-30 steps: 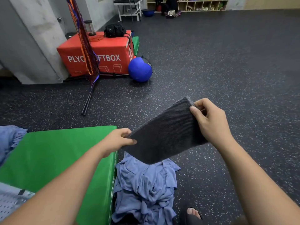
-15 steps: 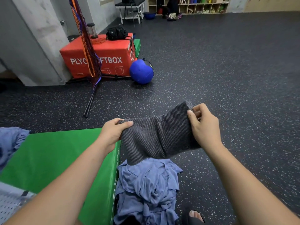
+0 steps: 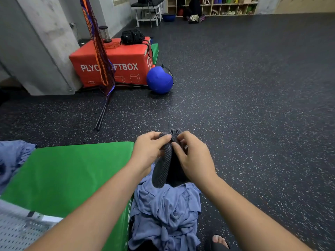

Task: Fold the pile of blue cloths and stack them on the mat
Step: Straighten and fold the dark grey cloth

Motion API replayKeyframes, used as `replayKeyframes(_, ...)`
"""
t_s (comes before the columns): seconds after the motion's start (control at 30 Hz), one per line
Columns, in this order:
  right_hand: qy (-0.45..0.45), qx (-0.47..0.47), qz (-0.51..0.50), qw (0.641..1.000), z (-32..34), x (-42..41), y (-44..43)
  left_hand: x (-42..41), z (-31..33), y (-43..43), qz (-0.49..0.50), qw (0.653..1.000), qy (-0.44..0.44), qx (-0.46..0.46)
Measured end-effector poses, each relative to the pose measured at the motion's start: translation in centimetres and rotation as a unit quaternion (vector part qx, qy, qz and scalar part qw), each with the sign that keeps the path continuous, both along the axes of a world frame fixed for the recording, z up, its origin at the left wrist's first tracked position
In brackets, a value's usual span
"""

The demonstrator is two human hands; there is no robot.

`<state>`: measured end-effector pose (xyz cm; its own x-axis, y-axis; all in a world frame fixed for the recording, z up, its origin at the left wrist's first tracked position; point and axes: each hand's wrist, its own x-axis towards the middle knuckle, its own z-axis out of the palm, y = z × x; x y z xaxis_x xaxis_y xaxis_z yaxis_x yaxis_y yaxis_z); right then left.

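Left hand and right hand fingers pinched shut together on dark grey ribbed cloth, doubled, hanging. Below fingers: blue cloth pile; green mat left.

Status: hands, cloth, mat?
Left hand and right hand both pinching dark grey cloth, folded double, top corners together. Blue cloth pile unfolded below. Green mat unobstructed.

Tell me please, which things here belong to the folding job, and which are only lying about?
Job: dark grey cloth in left hand and right hand; pile of blue cloths; green mat.

Lying about: red box, blue ball, black bag.
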<state>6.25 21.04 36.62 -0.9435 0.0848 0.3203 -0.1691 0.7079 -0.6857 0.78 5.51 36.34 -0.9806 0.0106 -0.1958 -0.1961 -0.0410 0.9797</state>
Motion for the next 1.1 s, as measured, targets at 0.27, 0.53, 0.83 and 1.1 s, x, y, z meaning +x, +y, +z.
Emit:
replayKeyframes(0.27,0.034,-0.046,0.032,0.998,0.1,0.5,-0.7,0.3,0.4,-0.7,0.034,0.999,0.036,-0.015)
replayKeyframes(0.53,0.065,-0.039,0.072,0.994,0.2,0.9,-1.1,0.1,0.9,-1.0,0.017,0.993,0.07,-0.094)
replayKeyframes(0.83,0.079,-0.044,0.097,0.991,0.7,0.7,0.2,0.2,2.8,-2.4,-0.082,0.986,0.123,-0.074)
replayKeyframes(1.1,-0.102,0.062,0.118,0.986,1.6,-1.4,4.7,0.0,3.8,-4.7,-0.175,0.952,0.191,-0.166)
